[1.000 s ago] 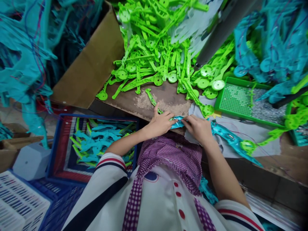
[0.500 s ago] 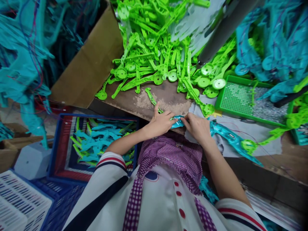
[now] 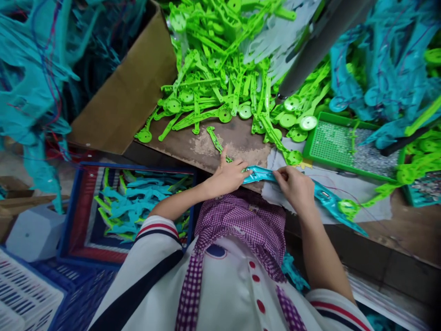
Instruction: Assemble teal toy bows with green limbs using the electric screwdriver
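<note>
A: Teal plastic strip [image 3: 262, 174], lying on the bench edge at six o'clock of the green parts pile [image 3: 227, 69]. Who has it?

B: Both. The left hand [image 3: 227, 177] pinches its near end with fingers closed; the right hand [image 3: 296, 188] is curled shut over its middle.

A: Risks?

B: I'd judge a slip could drop it into the blue crate [image 3: 86, 243] at eight o'clock, or snag the thin wire [image 3: 330, 177].

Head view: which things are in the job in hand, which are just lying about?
In hand:
- left hand and right hand, both gripping the teal plastic piece
- green piece by the left fingers

Lying about:
- green parts pile
- green tray
- cardboard box
- blue crate
- teal parts heap
</note>
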Demonstrator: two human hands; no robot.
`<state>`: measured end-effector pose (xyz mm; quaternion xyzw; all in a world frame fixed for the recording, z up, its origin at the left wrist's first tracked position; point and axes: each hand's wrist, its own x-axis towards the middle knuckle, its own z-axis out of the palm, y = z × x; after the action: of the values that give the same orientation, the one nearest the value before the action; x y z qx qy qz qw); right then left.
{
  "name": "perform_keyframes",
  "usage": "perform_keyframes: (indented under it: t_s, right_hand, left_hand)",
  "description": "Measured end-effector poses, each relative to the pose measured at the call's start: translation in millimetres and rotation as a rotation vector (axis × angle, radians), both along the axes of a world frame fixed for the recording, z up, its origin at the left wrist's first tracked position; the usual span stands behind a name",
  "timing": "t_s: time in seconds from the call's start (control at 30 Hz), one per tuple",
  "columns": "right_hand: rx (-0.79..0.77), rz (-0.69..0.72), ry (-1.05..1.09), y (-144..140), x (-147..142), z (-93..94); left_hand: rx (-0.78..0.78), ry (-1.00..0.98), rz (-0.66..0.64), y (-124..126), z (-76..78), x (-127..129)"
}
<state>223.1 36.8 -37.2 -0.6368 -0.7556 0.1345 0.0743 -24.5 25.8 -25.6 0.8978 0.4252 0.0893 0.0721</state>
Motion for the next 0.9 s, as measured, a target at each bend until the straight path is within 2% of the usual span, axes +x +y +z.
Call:
perform_keyframes:
  t_s: [0.17, 0.3, 0.47, 0.57, 0.67, 0.77, 0.9]
  right_hand:
    - [-0.021, -0.037, -0.077, -5, -3, -1.7]
    - [-0.073, -0.071, -0.195, -6, -14, 4.3]
    - [-0.202, -0.017, -0.302, 0, -16, 13.3]
    - [-0.220, 0.015, -0.321, 4, -15, 15.1]
    - [-0.181, 0.010, -0.294, 2, -15, 14.6]
    - [-0.078, 0.000, -0.219, -5, -16, 12.3]
    - [0.038, -0.061, -0.119, -13, -17, 7.8]
  left_hand:
    - [-0.013, 0.018, 0.009, 1, 2.6, 1]
    - [-0.037, 0.029, 0.016, 1, 4.3, 2]
    - [-0.050, 0.051, 0.019, 1, 6.0, 1]
    - [-0.053, 0.030, 0.023, 0, 4.6, 0]
    - [-0.039, -0.008, 0.037, 0, -2.1, 0]
    - [0.015, -0.068, 0.077, -5, -12.6, -2]
    - [0.095, -0.171, 0.123, -20, -19.4, -12]
